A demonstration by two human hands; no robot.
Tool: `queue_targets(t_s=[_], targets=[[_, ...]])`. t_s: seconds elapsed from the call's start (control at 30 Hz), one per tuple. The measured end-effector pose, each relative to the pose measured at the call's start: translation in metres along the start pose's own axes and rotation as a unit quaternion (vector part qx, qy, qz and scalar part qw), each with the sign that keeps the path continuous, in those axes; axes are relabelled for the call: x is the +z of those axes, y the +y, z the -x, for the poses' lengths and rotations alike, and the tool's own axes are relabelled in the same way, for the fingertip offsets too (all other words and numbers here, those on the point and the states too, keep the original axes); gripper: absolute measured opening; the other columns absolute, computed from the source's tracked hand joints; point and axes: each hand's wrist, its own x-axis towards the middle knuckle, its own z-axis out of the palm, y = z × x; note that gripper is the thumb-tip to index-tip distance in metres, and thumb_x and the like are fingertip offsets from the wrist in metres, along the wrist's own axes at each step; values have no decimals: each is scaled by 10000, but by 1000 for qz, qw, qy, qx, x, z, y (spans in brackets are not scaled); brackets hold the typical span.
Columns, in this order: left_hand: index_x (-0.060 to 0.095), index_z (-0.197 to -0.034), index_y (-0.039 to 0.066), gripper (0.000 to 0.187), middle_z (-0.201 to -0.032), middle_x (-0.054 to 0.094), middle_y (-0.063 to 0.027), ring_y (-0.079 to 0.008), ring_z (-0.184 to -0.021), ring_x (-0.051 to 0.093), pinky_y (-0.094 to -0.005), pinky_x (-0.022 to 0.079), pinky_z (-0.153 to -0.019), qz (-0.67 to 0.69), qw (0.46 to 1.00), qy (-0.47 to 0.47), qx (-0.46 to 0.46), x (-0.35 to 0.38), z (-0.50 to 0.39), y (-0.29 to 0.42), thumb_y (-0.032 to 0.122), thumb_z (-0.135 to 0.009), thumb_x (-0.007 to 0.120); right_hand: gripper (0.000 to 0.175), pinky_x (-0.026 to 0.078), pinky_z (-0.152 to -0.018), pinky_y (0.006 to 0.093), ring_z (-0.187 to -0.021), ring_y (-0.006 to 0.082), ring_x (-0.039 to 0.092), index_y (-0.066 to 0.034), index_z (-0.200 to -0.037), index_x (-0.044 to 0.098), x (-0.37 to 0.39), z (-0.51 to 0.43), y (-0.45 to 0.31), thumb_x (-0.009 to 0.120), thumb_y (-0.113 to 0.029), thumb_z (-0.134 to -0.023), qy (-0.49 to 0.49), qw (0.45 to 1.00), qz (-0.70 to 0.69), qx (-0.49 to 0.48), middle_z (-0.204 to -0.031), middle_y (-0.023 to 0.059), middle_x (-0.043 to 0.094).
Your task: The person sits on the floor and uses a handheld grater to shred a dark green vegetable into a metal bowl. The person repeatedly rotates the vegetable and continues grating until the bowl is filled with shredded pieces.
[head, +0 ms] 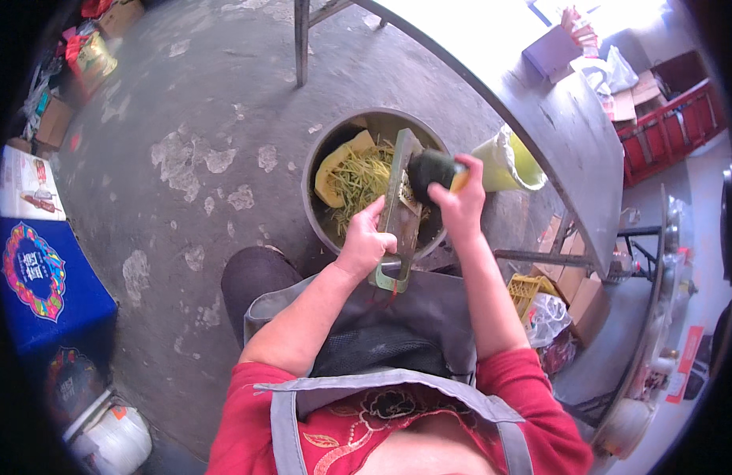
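Note:
My left hand [367,240] grips the side of a green handheld grater [400,225], which slants over a large metal basin [309,172] on the floor. In my right hand [466,199] is a dark green piece of squash [430,172] with some yellow flesh showing, held against the grater's toothed face. Thin green and yellow shreds [366,178] lie in the basin under the grater. Beside them, at the basin's left wall, rests a curved yellow piece of squash [325,178]. The grater's open handle end points toward my lap.
A metal table [556,136] stands at the upper right, its legs reaching the floor. Partly beneath it is a pale green bucket with a liner [499,163]. A yellow crate [523,291] and cardboard are at the right. A blue box [51,279] stands at the left.

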Motion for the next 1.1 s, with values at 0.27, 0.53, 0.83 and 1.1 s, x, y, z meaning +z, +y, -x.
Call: queue_targets(t_s=[0.27, 0.53, 0.83, 1.1], targets=[[460, -1367, -56, 791, -1124, 634, -86, -125, -937, 611, -219, 493, -735, -10, 1000, 12, -23, -3, 1, 0, -158, -583, 491, 536, 482, -853, 347, -921, 230, 609, -41, -1130, 503, 12, -1, -2, 703, -75, -634, -17, 999, 27, -5, -972, 134, 606], [502, -1306, -51, 724, -1089, 649, -77, -147, -928, 633, -243, 519, -762, 8, 999, 24, 43, -13, -8, 12, -152, -589, 478, 559, 495, -852, 392, -929, 333, 622, -53, -1158, 496, -2, 57, -27, 717, -80, -645, -66, 992, -5, -107, -1022, 188, 608], [487, -1320, -50, 731, -1080, 643, -90, -145, -902, 639, -244, 527, -711, -14, 999, 32, 22, -8, 0, 9, -147, -595, 480, 571, 477, -875, 338, -937, 220, 601, -37, -1155, 484, -1, 31, -19, 706, -86, -631, -67, 997, -34, -4, -994, 126, 608], [455, -1345, -56, 746, -1023, 627, -51, -119, -810, 617, -220, 495, -638, -2, 1000, -9, -12, -1, 4, 0, -135, -605, 507, 540, 499, -775, 380, -792, 284, 620, -41, -1140, 501, 18, -26, -2, 690, -147, -645, 14, 997, 74, 21, -833, 160, 621]])
